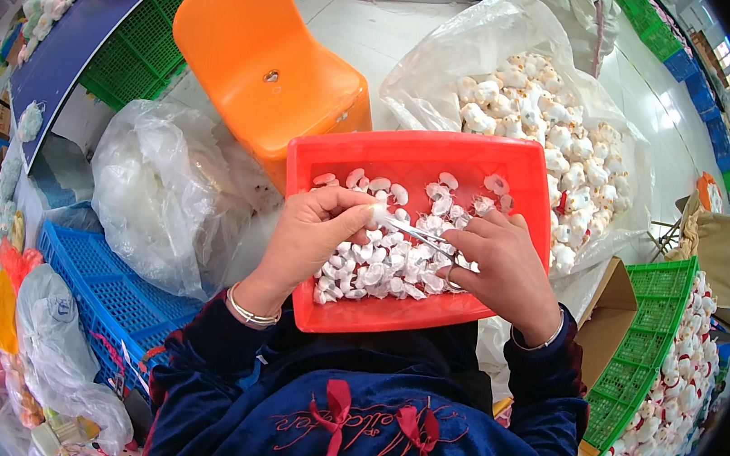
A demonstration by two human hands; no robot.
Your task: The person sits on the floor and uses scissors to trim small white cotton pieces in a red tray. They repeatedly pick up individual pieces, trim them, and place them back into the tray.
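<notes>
A red plastic tray (399,319) rests in front of me, over my lap, with many small white fabric pieces (378,271) spread inside. Above it, my left hand (317,233) pinches one small white fuzzy piece (377,217) between thumb and fingers. In my right hand (501,268) is a slim silver two-armed tool (422,234), like forceps or scissors; the fingers hide its handle end. Its tip meets the white piece at my left fingertips.
An orange plastic chair (261,69) stands beyond the tray. Right of it, a clear bag (460,48) holds many white plush parts (567,143). A blue crate (116,289) and a crumpled clear bag (173,195) are at left; green crates (642,344) and a cardboard box (606,317) at right.
</notes>
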